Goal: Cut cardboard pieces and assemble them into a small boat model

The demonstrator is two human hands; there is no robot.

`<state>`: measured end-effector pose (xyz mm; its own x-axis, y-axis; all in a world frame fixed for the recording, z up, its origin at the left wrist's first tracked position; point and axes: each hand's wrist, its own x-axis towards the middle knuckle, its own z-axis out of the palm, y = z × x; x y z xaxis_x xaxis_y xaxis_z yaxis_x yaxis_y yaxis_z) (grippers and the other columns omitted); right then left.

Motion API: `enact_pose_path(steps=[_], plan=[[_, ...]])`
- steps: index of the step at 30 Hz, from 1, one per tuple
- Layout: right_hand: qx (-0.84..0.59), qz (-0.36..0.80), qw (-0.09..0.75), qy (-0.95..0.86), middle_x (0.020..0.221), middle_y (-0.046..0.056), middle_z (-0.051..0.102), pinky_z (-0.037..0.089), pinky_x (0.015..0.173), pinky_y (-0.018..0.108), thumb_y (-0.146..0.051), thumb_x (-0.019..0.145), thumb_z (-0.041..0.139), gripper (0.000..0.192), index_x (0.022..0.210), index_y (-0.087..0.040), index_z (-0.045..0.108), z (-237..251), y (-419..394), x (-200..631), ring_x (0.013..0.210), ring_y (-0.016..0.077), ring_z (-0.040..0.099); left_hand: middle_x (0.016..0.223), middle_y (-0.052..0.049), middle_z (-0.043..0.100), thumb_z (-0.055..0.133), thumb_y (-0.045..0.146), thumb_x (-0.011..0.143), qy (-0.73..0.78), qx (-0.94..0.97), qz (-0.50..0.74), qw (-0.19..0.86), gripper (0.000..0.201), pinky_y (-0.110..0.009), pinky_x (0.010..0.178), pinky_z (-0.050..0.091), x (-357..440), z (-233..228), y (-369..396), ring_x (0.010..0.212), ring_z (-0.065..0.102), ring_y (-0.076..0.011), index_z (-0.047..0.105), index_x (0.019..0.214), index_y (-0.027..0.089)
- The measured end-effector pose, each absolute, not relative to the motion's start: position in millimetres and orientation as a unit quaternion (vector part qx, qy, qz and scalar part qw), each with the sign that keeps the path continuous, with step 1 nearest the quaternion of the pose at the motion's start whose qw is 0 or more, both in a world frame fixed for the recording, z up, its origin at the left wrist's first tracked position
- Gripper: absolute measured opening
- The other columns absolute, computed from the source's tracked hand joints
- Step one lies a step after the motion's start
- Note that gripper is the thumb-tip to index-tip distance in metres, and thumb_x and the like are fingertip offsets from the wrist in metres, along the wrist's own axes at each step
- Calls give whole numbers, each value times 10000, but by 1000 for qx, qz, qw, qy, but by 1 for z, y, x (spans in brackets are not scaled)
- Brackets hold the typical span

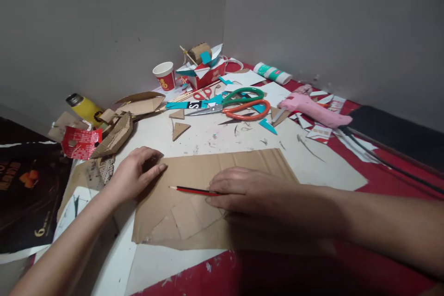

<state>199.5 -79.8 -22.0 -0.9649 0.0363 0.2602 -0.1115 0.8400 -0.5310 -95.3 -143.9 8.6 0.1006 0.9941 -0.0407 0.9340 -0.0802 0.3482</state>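
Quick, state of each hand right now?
Left hand: open, loosely curled at the left edge of the cardboard; nothing visible in it.
Right hand: closed on the red-and-black pencil, over the cardboard.

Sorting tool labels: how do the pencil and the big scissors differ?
The right hand holds the pencil; no hand touches the big scissors. The pencil is red and black, while the big scissors have one green and one orange handle. Both point toward the picture's left.

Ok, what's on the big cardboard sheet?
A pencil, a smaller cardboard piece and the right hand; the left hand rests at the edge of the sheet. What lies beneath the hands is hidden.
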Motion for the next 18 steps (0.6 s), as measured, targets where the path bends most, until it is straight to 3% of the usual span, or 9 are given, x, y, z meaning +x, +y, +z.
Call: enact_pose_path(steps=[13,18], plan=[[21,255,105,-961,1065,106,645,391,843,366,-299,955,521,309,1228,-163,572,-24,-88,200,967,226,526,921,-86,658,443,312,951,685,720,114,-9,244,-364,756,473,-76,-26,-160,868,606,-242,623,1018,163],[29,260,101,-960,1032,90,652,387,823,343,-282,963,504,290,1222,-175,578,-24,-90,201,930,201,527,983,-108,672,443,321,948,701,697,146,-26,257,-401,808,485,-79,-10,-168,928,615,-264,623,1034,159]])
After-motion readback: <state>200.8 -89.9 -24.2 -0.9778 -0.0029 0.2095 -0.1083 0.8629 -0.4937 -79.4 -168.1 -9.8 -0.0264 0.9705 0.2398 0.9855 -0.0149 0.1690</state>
